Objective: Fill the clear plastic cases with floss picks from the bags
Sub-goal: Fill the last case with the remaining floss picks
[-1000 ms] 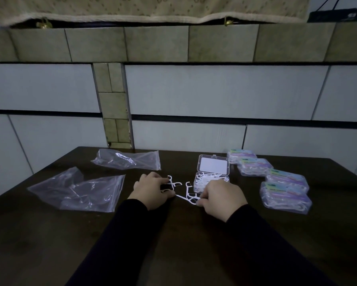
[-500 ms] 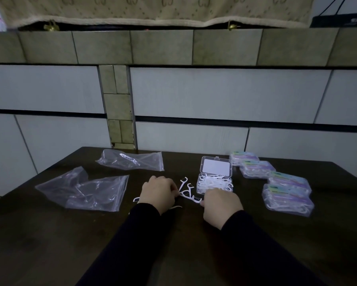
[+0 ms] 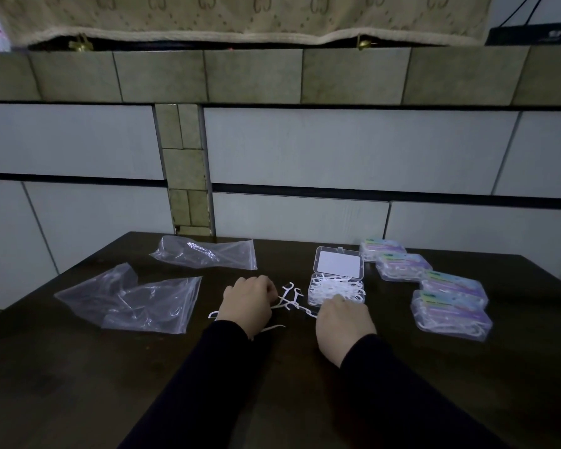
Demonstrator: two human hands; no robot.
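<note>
Both hands sit over the loose floss picks (image 3: pixel 290 299) on the table (image 3: pixel 78 384), the left hand (image 3: pixel 247 303) curled onto some and the right hand (image 3: pixel 344 322) seemingly pinching one, just near of the open case (image 3: pixel 337 286), likely for short transfers.

Setting: a dimly lit room of domestic character, probably a home used for small hand-packing work. Evidence: dark wood-grain surface (image 3: pixel 78 384) set against a wall of large pale tiles (image 3: pixel 353 147) with an olive tile band (image 3: pixel 256 76) and dark grout lines; above it a ledge draped with a beige patterned, fringed cloth (image 3: pixel 240 17); brass-coloured fittings (image 3: pixel 80 45) beneath the cloth edge; a black cable and a dark device (image 3: pixel 528 34) at upper right.
</note>
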